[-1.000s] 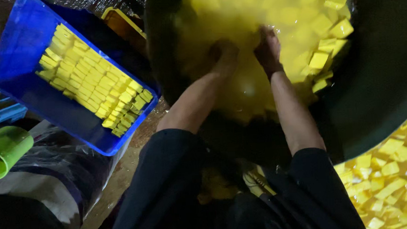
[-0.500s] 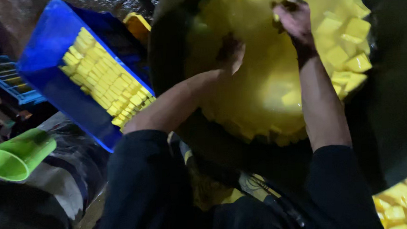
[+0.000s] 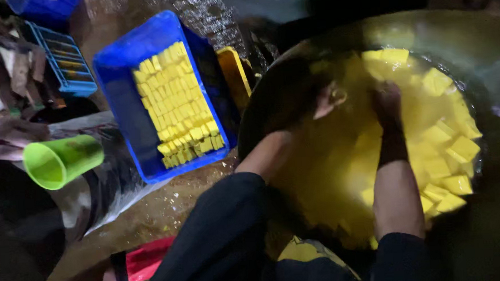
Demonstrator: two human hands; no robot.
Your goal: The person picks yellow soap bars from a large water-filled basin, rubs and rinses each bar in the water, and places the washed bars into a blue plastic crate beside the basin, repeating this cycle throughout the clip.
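Both my hands are down in a big dark wok (image 3: 484, 37) full of yellow liquid and floating yellow cubes (image 3: 450, 153). My left hand (image 3: 329, 99) is partly under the liquid near the wok's left side, fingers curled; what it holds is hidden. My right hand (image 3: 386, 102) is dipped in at the middle, fingers bent among the cubes. A blue crate (image 3: 123, 101) on the floor to the left holds rows of yellow cubes (image 3: 178, 107).
A green plastic cup (image 3: 61, 160) lies on its side at the left. A smaller blue crate (image 3: 63, 56) and another blue bin (image 3: 46, 7) sit at the top left. A yellow-rimmed tray (image 3: 234, 73) stands between crate and wok. The floor is wet.
The view has swung right and down. My left hand has sunk deeper into the liquid, and my right hand has moved from the wok's far side toward its middle.
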